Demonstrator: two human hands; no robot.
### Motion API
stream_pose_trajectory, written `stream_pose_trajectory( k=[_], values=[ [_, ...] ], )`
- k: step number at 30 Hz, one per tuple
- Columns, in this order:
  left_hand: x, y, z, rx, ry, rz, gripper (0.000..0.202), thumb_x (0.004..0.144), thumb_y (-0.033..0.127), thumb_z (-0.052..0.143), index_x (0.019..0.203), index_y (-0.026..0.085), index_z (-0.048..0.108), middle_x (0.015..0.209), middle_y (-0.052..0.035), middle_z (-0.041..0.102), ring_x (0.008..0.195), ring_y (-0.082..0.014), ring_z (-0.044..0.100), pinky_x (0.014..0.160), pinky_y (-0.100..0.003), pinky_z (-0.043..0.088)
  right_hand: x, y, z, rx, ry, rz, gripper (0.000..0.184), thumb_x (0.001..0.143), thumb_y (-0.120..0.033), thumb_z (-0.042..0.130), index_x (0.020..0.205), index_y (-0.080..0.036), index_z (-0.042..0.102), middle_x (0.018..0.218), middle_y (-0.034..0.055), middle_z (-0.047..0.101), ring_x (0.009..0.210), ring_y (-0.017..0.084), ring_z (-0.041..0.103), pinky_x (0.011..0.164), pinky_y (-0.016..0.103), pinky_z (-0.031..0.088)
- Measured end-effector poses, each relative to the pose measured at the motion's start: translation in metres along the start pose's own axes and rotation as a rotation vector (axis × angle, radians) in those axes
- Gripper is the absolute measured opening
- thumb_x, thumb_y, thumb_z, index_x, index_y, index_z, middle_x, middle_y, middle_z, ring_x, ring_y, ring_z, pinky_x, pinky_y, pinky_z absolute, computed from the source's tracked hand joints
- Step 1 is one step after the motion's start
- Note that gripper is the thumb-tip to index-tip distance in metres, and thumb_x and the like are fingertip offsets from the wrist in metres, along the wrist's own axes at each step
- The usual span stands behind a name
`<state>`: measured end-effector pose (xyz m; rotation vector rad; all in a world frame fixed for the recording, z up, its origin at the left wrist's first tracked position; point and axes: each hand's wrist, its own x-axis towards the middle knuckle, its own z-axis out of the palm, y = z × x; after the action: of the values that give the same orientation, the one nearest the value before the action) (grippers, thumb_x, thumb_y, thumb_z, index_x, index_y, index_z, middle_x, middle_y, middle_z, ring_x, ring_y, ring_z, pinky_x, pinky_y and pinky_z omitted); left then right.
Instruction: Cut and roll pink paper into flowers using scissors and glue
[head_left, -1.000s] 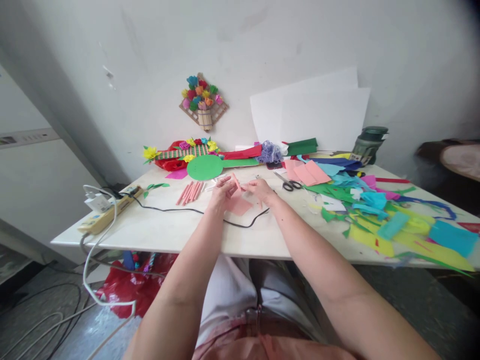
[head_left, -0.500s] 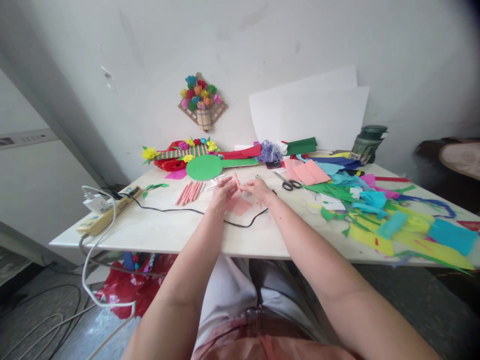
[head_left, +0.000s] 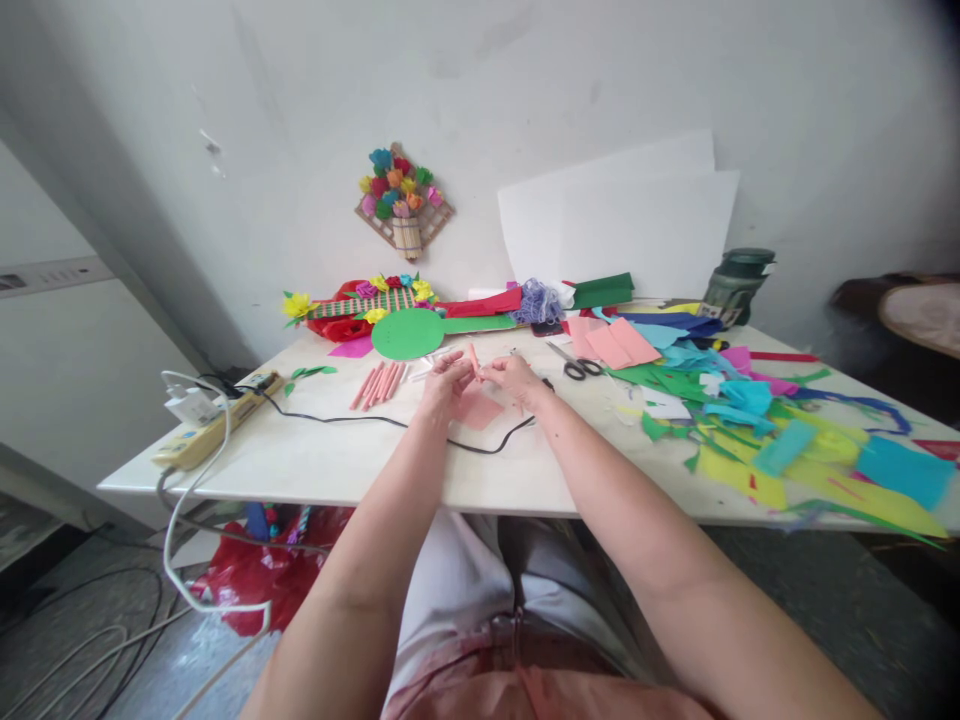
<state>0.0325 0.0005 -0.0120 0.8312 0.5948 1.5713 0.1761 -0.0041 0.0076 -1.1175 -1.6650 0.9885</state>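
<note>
A small pink paper roll (head_left: 474,359) stands tilted between my two hands above the table. My left hand (head_left: 448,381) has its fingers closed on the roll from the left. From the other side, my right hand (head_left: 512,380) pinches the roll's lower end. Beneath them lies a flat pink paper sheet (head_left: 478,410). Left of my hands, several finished pink paper rolls (head_left: 379,385) lie side by side, with thin white sticks (head_left: 420,372) close by. To the right are black-handled scissors (head_left: 576,366) and a stack of pink paper pieces (head_left: 621,344).
A black cable (head_left: 341,420) crosses the table from a yellow power strip (head_left: 196,437). Coloured paper scraps (head_left: 757,440) cover the right side. A green paper-covered disc (head_left: 409,334), purple yarn (head_left: 540,302) and a dark green bottle (head_left: 736,285) are at the back.
Both hands stay nearly in place around the pink paper roll. The roll's tilt and the fingers have shifted slightly.
</note>
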Motion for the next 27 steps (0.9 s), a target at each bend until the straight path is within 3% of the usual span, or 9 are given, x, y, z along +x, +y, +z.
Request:
stream_pose_trajectory(
  k=[9,17,27],
  values=[
    [0.0013,0.0028,-0.0029,0.086,0.049,-0.091,0.021,0.065,0.018,0.063,0.085,0.014,0.062,0.071,-0.0047,0.065,0.063,-0.0135,0.061,0.067,-0.028,0.05,0.0018,0.0035,-0.0061,0.151,-0.067,-0.049,0.019,0.066,-0.032,0.056,0.056,-0.018,0.064,0.056,0.0004,0.058,0.057,0.013,0.046,0.056,0.025,0.034],
    [-0.0016,0.0022,-0.0023,0.112,-0.17,-0.113,0.012,0.067,0.024,0.066,0.074,0.015,0.066,0.072,-0.0033,0.065,0.067,-0.0159,0.061,0.07,-0.029,0.046,0.0042,0.0086,-0.0052,0.376,-0.254,-0.137,0.022,0.065,-0.025,0.048,0.053,-0.016,0.064,0.058,0.0028,0.057,0.058,0.012,0.042,0.058,0.027,0.029],
    [-0.0045,0.006,-0.0015,0.041,-0.226,-0.027,0.009,0.067,0.022,0.065,0.072,0.015,0.066,0.07,-0.0031,0.063,0.067,-0.0154,0.06,0.072,-0.03,0.044,0.0025,0.0044,-0.0049,0.497,-0.33,-0.068,0.022,0.063,-0.027,0.048,0.052,-0.014,0.061,0.059,0.0051,0.058,0.055,0.012,0.04,0.057,0.028,0.028]
  ],
)
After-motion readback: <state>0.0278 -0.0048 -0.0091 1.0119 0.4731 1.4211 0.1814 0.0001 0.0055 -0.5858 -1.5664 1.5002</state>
